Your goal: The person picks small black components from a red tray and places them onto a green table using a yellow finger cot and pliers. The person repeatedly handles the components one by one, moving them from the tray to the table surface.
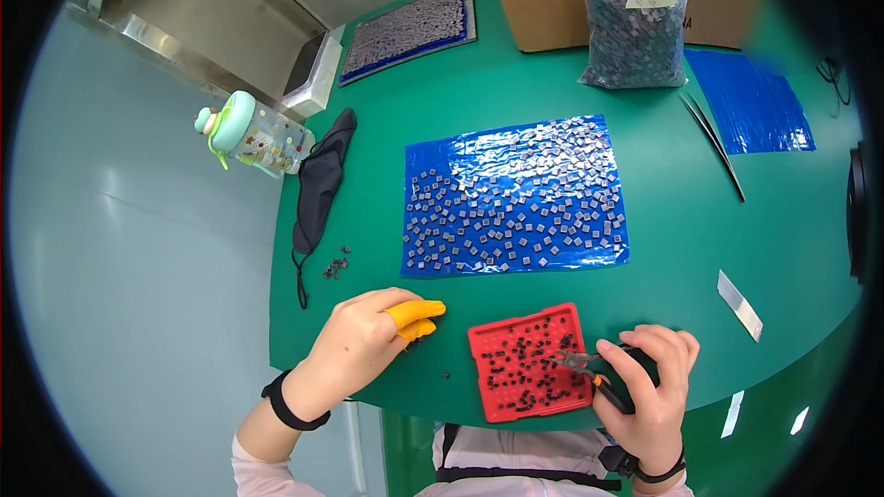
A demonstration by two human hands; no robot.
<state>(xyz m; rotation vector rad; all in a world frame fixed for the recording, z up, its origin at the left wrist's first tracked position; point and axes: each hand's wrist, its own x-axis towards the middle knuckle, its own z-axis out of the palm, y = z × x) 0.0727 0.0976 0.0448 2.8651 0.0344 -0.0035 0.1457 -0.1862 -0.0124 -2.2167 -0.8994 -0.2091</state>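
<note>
My right hand (652,385) is wrapped round a pair of cutting pliers (600,379) with black and orange handles. Their metal jaws reach over the right side of a shallow red tray (481,396), which holds many tiny black parts (525,364). To the left of the tray, my left hand (368,336) is curled with its fingertips together. Yellow finger cots (412,313) cover two of its fingers. Small dark pieces (416,342) peek out under those fingertips, mostly hidden by them. One loose dark bit (446,375) lies on the green table between hand and tray.
Beyond the tray lies a blue film sheet (433,161) covered with small grey squares. Dark scraps (336,267), a black mask (322,184) and a bottle (267,138) are at left. Tweezers (714,147), a blade-like strip (739,306) and a filled bag (633,37) are at right.
</note>
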